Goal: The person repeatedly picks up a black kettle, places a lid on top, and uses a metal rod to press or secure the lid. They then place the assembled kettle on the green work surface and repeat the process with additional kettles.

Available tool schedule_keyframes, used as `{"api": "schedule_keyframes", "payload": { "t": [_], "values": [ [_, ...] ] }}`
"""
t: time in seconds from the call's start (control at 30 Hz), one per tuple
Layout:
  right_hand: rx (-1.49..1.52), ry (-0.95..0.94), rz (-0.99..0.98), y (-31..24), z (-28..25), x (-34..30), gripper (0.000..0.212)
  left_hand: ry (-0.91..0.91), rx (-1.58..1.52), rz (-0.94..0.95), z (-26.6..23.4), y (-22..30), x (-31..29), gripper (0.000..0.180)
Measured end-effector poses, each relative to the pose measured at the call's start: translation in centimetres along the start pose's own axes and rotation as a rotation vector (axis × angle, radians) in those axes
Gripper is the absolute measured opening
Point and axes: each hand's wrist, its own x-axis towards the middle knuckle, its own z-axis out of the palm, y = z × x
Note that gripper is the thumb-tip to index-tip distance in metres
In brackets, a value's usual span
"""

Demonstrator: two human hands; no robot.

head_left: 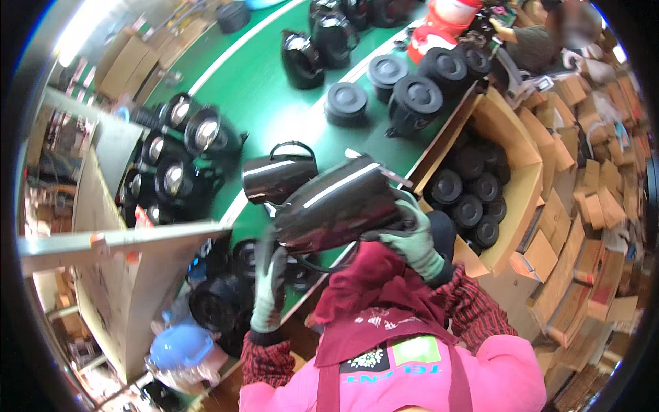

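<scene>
A glossy black electric kettle [336, 206] is tilted on its side in front of my body, over the near edge of the green belt. My right hand [412, 240], in a pale green glove, grips it at its right end; the fingers are partly hidden. My left hand [269, 278], gloved alike, stands beside the kettle's left end with fingers stretched upward and smeared by motion. A gap or contact there is hard to make out. Just beyond lies a second black kettle [278, 180] with a looped handle, on the belt.
On the green belt [264, 103] stand black round-topped pieces [347, 103], upright kettles [302, 60] and open-mouthed kettles [204, 130]. A cardboard box [528, 185] of black round parts sits at right. A metal bar [130, 240] juts in from the left. Another person [532, 48] is far right.
</scene>
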Motion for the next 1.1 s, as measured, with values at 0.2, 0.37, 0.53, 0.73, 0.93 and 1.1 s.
{"api": "schedule_keyframes", "payload": {
  "t": [0.2, 0.37, 0.53, 0.73, 0.93, 1.1],
  "values": [
    [-0.093, -0.162, 0.179, 1.2, -6.8, -7.9, 0.067, -0.597, 0.036, -0.14, 0.4, -4.5, -4.5, 0.047],
    [-0.054, -0.34, -0.062, -1.6, -5.6, -6.8, 0.039, -0.481, -0.381, -0.553, -1.7, -8.4, -5.2, 0.044],
    [-0.437, -0.73, -0.307, -3.1, -1.8, -1.9, 0.045, -0.498, -1.06, -0.95, -4.8, -16.0, -3.8, 0.049],
    [-0.931, -0.091, 0.503, 8.1, 7.7, 13.9, 0.1, -0.3, -0.905, -0.706, -5.7, -15.4, -4.8, 0.048],
    [-0.208, -0.073, 0.621, 22.2, 14.7, 19.8, 0.091, -0.175, -0.873, -0.596, -7.4, -15.9, -4.6, 0.048],
    [-0.424, -0.109, 0.019, 14.4, 13.7, 23.3, 0.063, -0.107, -0.859, -0.569, -9.1, -15.9, -4.0, 0.047]
  ]
}}
